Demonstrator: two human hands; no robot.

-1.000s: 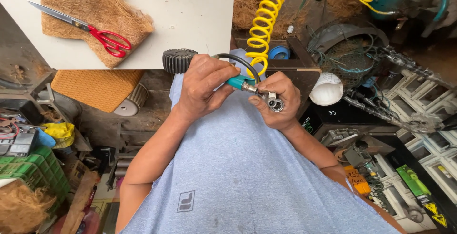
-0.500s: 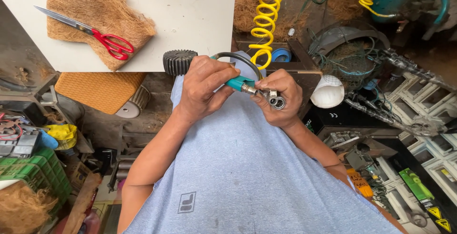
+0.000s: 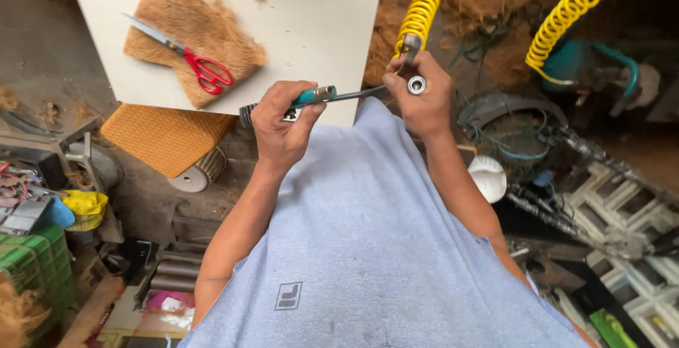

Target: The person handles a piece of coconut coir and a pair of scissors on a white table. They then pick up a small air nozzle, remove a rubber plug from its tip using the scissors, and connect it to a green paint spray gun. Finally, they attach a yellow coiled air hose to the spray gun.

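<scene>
**Two hands hold a hose fitting taut above a cluttered workshop floor**

The left hand (image 3: 281, 125) is closed in a fist around a teal-collared hose end (image 3: 314, 95), thumb and fingers wrapped over it so that only the teal sleeve and a short metal tip stick out toward the right. From that tip a thin dark hose (image 3: 357, 94) runs nearly straight across to the right hand (image 3: 421, 97). The right hand is curled shut on the other end, pinching a round metal coupler (image 3: 416, 84) whose open ring faces the camera; a second metal fitting (image 3: 410, 42) rises from between its fingers and joins the yellow coiled air hose (image 3: 424, 0) that climbs out of the top of the view. Both hands are raised in front of the person's chest, well apart from each other, over a pale blue shirt (image 3: 368, 249).

Just beyond the left hand lies a white board (image 3: 311, 8), and on it a brown coir mat piece (image 3: 194, 33) with red-handled scissors (image 3: 191, 61) resting across it. Below the board's edge sits an orange woven pad (image 3: 166, 136) on a round metal can. A second yellow coiled hose (image 3: 576, 8) hangs at the upper right. A white bowl-like object (image 3: 489, 177) lies near the right forearm, and white frames (image 3: 622, 206) lie stacked farther right. A green crate (image 3: 32, 263) stands at the far left.
</scene>
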